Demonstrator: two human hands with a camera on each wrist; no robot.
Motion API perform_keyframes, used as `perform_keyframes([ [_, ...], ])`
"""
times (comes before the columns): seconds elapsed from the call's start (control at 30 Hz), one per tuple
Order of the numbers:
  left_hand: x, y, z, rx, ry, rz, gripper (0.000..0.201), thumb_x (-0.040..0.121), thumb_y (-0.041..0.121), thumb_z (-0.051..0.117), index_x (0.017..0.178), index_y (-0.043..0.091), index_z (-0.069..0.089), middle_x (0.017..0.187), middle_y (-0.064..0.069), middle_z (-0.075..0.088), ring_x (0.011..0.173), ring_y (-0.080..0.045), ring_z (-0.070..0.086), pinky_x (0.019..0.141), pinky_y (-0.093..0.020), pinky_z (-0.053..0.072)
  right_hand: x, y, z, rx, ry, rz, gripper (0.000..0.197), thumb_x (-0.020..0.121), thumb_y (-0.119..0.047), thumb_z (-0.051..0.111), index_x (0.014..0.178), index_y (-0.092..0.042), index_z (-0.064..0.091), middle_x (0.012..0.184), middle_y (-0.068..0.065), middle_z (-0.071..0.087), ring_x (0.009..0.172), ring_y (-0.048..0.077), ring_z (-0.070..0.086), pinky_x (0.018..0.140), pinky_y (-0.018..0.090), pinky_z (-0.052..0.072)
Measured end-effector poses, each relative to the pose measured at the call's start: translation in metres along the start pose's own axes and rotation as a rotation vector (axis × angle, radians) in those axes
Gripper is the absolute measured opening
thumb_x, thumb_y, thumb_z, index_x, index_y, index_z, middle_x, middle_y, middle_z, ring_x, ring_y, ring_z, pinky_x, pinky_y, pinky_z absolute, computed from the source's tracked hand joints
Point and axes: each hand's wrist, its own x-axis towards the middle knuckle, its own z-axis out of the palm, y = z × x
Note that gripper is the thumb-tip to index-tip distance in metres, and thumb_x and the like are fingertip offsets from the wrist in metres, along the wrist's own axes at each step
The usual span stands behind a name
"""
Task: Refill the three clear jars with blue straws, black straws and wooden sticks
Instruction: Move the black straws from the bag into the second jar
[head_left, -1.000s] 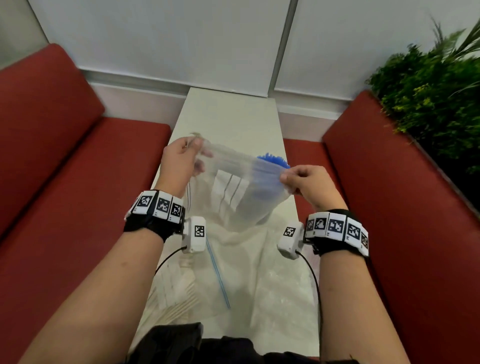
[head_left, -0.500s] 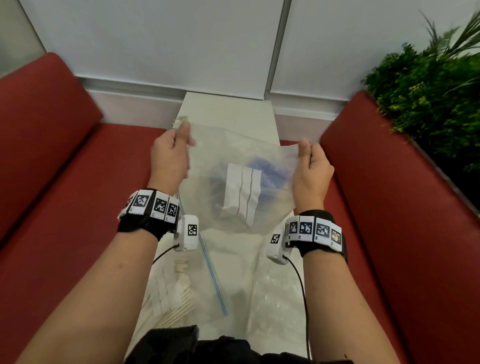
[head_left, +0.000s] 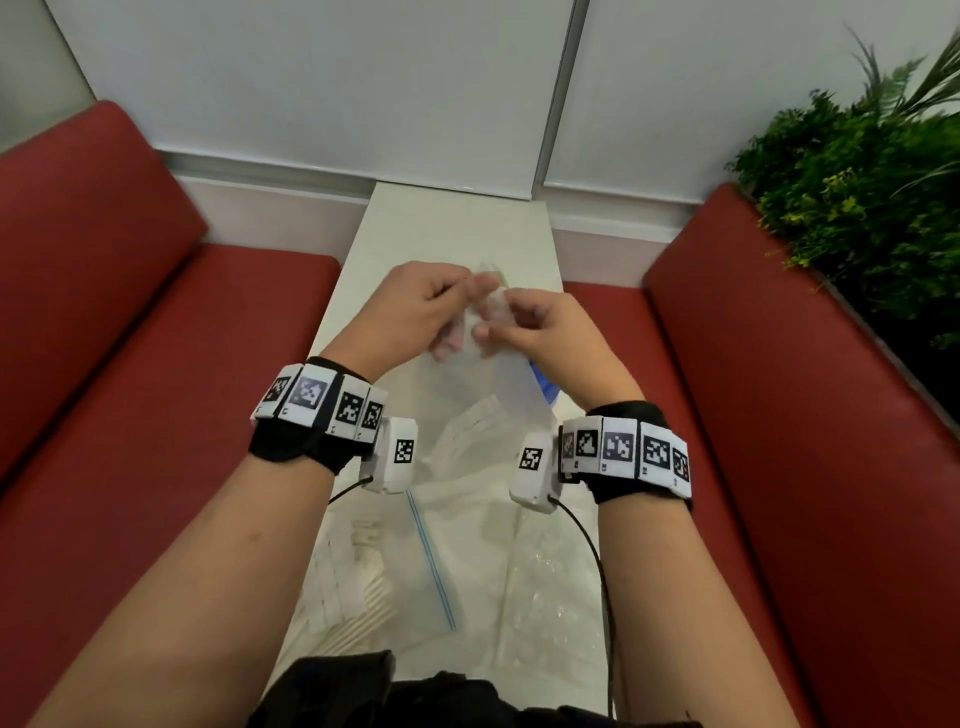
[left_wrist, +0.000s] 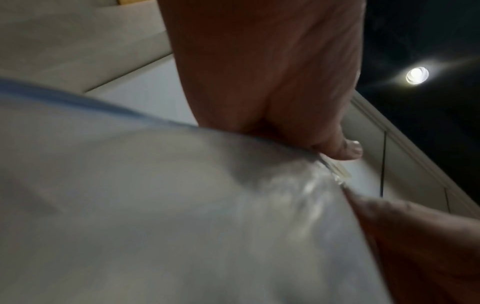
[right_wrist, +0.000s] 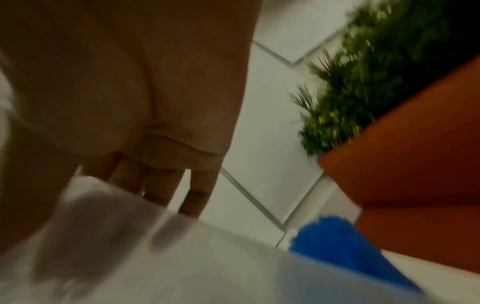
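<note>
Both hands meet above the middle of the narrow white table (head_left: 457, 228). My left hand (head_left: 415, 306) and right hand (head_left: 535, 325) pinch the top of a clear plastic bag (head_left: 511, 395), which hangs folded between them. In the left wrist view the thumb (left_wrist: 342, 148) pinches the bag's zip strip (left_wrist: 335, 170). Blue straws (head_left: 543, 384) show just under my right wrist; their bristly ends (right_wrist: 335, 242) stand out beside the bag (right_wrist: 182, 257) in the right wrist view. No jars, black straws or loose sticks are clearly visible.
More clear zip bags (head_left: 431, 566) lie on the near half of the table, one with a blue seal line and pale sticks inside. Red bench seats (head_left: 156, 364) flank the table. A green plant (head_left: 857, 197) stands at the right. A white wall panel closes the far end.
The hands were apart, stretching the bag wide by its corners; they have come together at the middle and the bag now hangs folded between them.
</note>
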Motion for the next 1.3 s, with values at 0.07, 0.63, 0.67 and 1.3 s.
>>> perform_keyframes([
  [0.07, -0.001, -0.007, -0.014, -0.05, 0.129, 0.009, 0.046, 0.1, 0.05, 0.052, 0.085, 0.013, 0.074, 0.063, -0.003, 0.069, 0.057, -0.015, 0.063, 0.062, -0.02, 0.05, 0.001, 0.004, -0.002, 0.141, 0.155, -0.068, 0.007, 0.092, -0.017, 0.071, 0.096, -0.018, 0.077, 0.075, -0.001, 0.073, 0.067, 0.013, 0.066, 0.069, 0.024, 0.051],
  [0.63, -0.015, -0.063, -0.025, -0.286, 0.058, -0.265, 0.016, 0.093, 0.022, 0.07, 0.098, 0.007, 0.071, 0.067, 0.001, 0.062, 0.063, -0.013, 0.055, 0.06, -0.027, 0.039, -0.021, 0.076, -0.012, 0.161, 0.822, 0.346, 0.045, 0.087, -0.016, 0.072, 0.128, -0.017, 0.054, 0.126, 0.011, 0.059, 0.112, 0.023, 0.058, 0.091, 0.03, 0.049],
  [0.67, -0.014, -0.059, -0.024, -0.239, 0.049, -0.248, 0.019, 0.093, 0.02, 0.07, 0.098, 0.002, 0.07, 0.065, 0.003, 0.061, 0.062, -0.012, 0.054, 0.059, -0.025, 0.039, -0.021, 0.067, -0.011, 0.027, 0.87, 0.27, 0.055, 0.085, -0.019, 0.073, 0.135, -0.02, 0.049, 0.132, 0.008, 0.054, 0.117, 0.019, 0.054, 0.095, 0.027, 0.045],
  [1.3, -0.017, -0.08, -0.055, 0.262, 0.1, -0.561, 0.067, 0.086, 0.072, 0.055, 0.118, 0.014, 0.066, 0.114, -0.008, 0.071, 0.094, -0.023, 0.073, 0.08, -0.035, 0.054, 0.006, 0.006, 0.001, 0.162, 0.569, -0.026, 0.026, 0.084, -0.004, 0.076, 0.095, -0.027, 0.074, 0.096, 0.0, 0.074, 0.087, 0.013, 0.067, 0.071, 0.027, 0.055],
])
